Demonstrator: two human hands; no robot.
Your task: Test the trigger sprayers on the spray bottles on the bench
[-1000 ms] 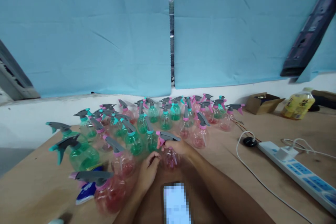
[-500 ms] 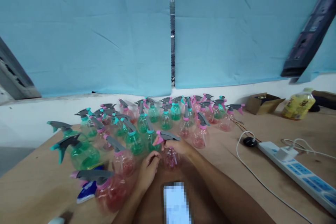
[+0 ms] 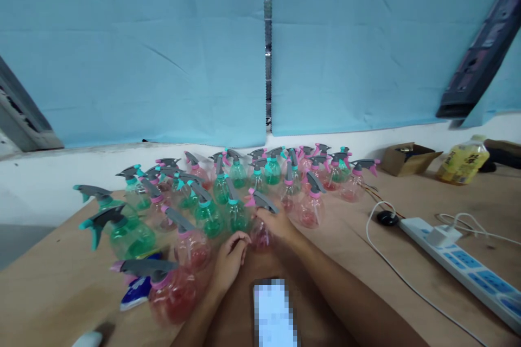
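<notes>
A clear pink spray bottle (image 3: 261, 236) with a grey and pink trigger head stands in front of me. My right hand (image 3: 274, 223) is closed around its neck, just under the head, and hides part of it. Close to the bottle's left side, my left hand (image 3: 233, 254) rests with its fingers loosely curled in and no thing visible in them. Just behind are a green spray bottle (image 3: 237, 217) and another green one (image 3: 209, 219). A pink spray bottle (image 3: 192, 249) stands to the left of my left hand.
Several more pink and green spray bottles crowd the wooden table (image 3: 345, 238) toward the wall. A phone (image 3: 274, 312) lies between my forearms. On the right are a power strip (image 3: 464, 265), cables, a cardboard box (image 3: 411, 160) and a yellow-labelled bottle (image 3: 462, 161). A blue packet (image 3: 136, 293) lies at left.
My right hand has moved slightly away from me with the pink spray bottle, whose head has turned and tilted more. My left hand has barely moved.
</notes>
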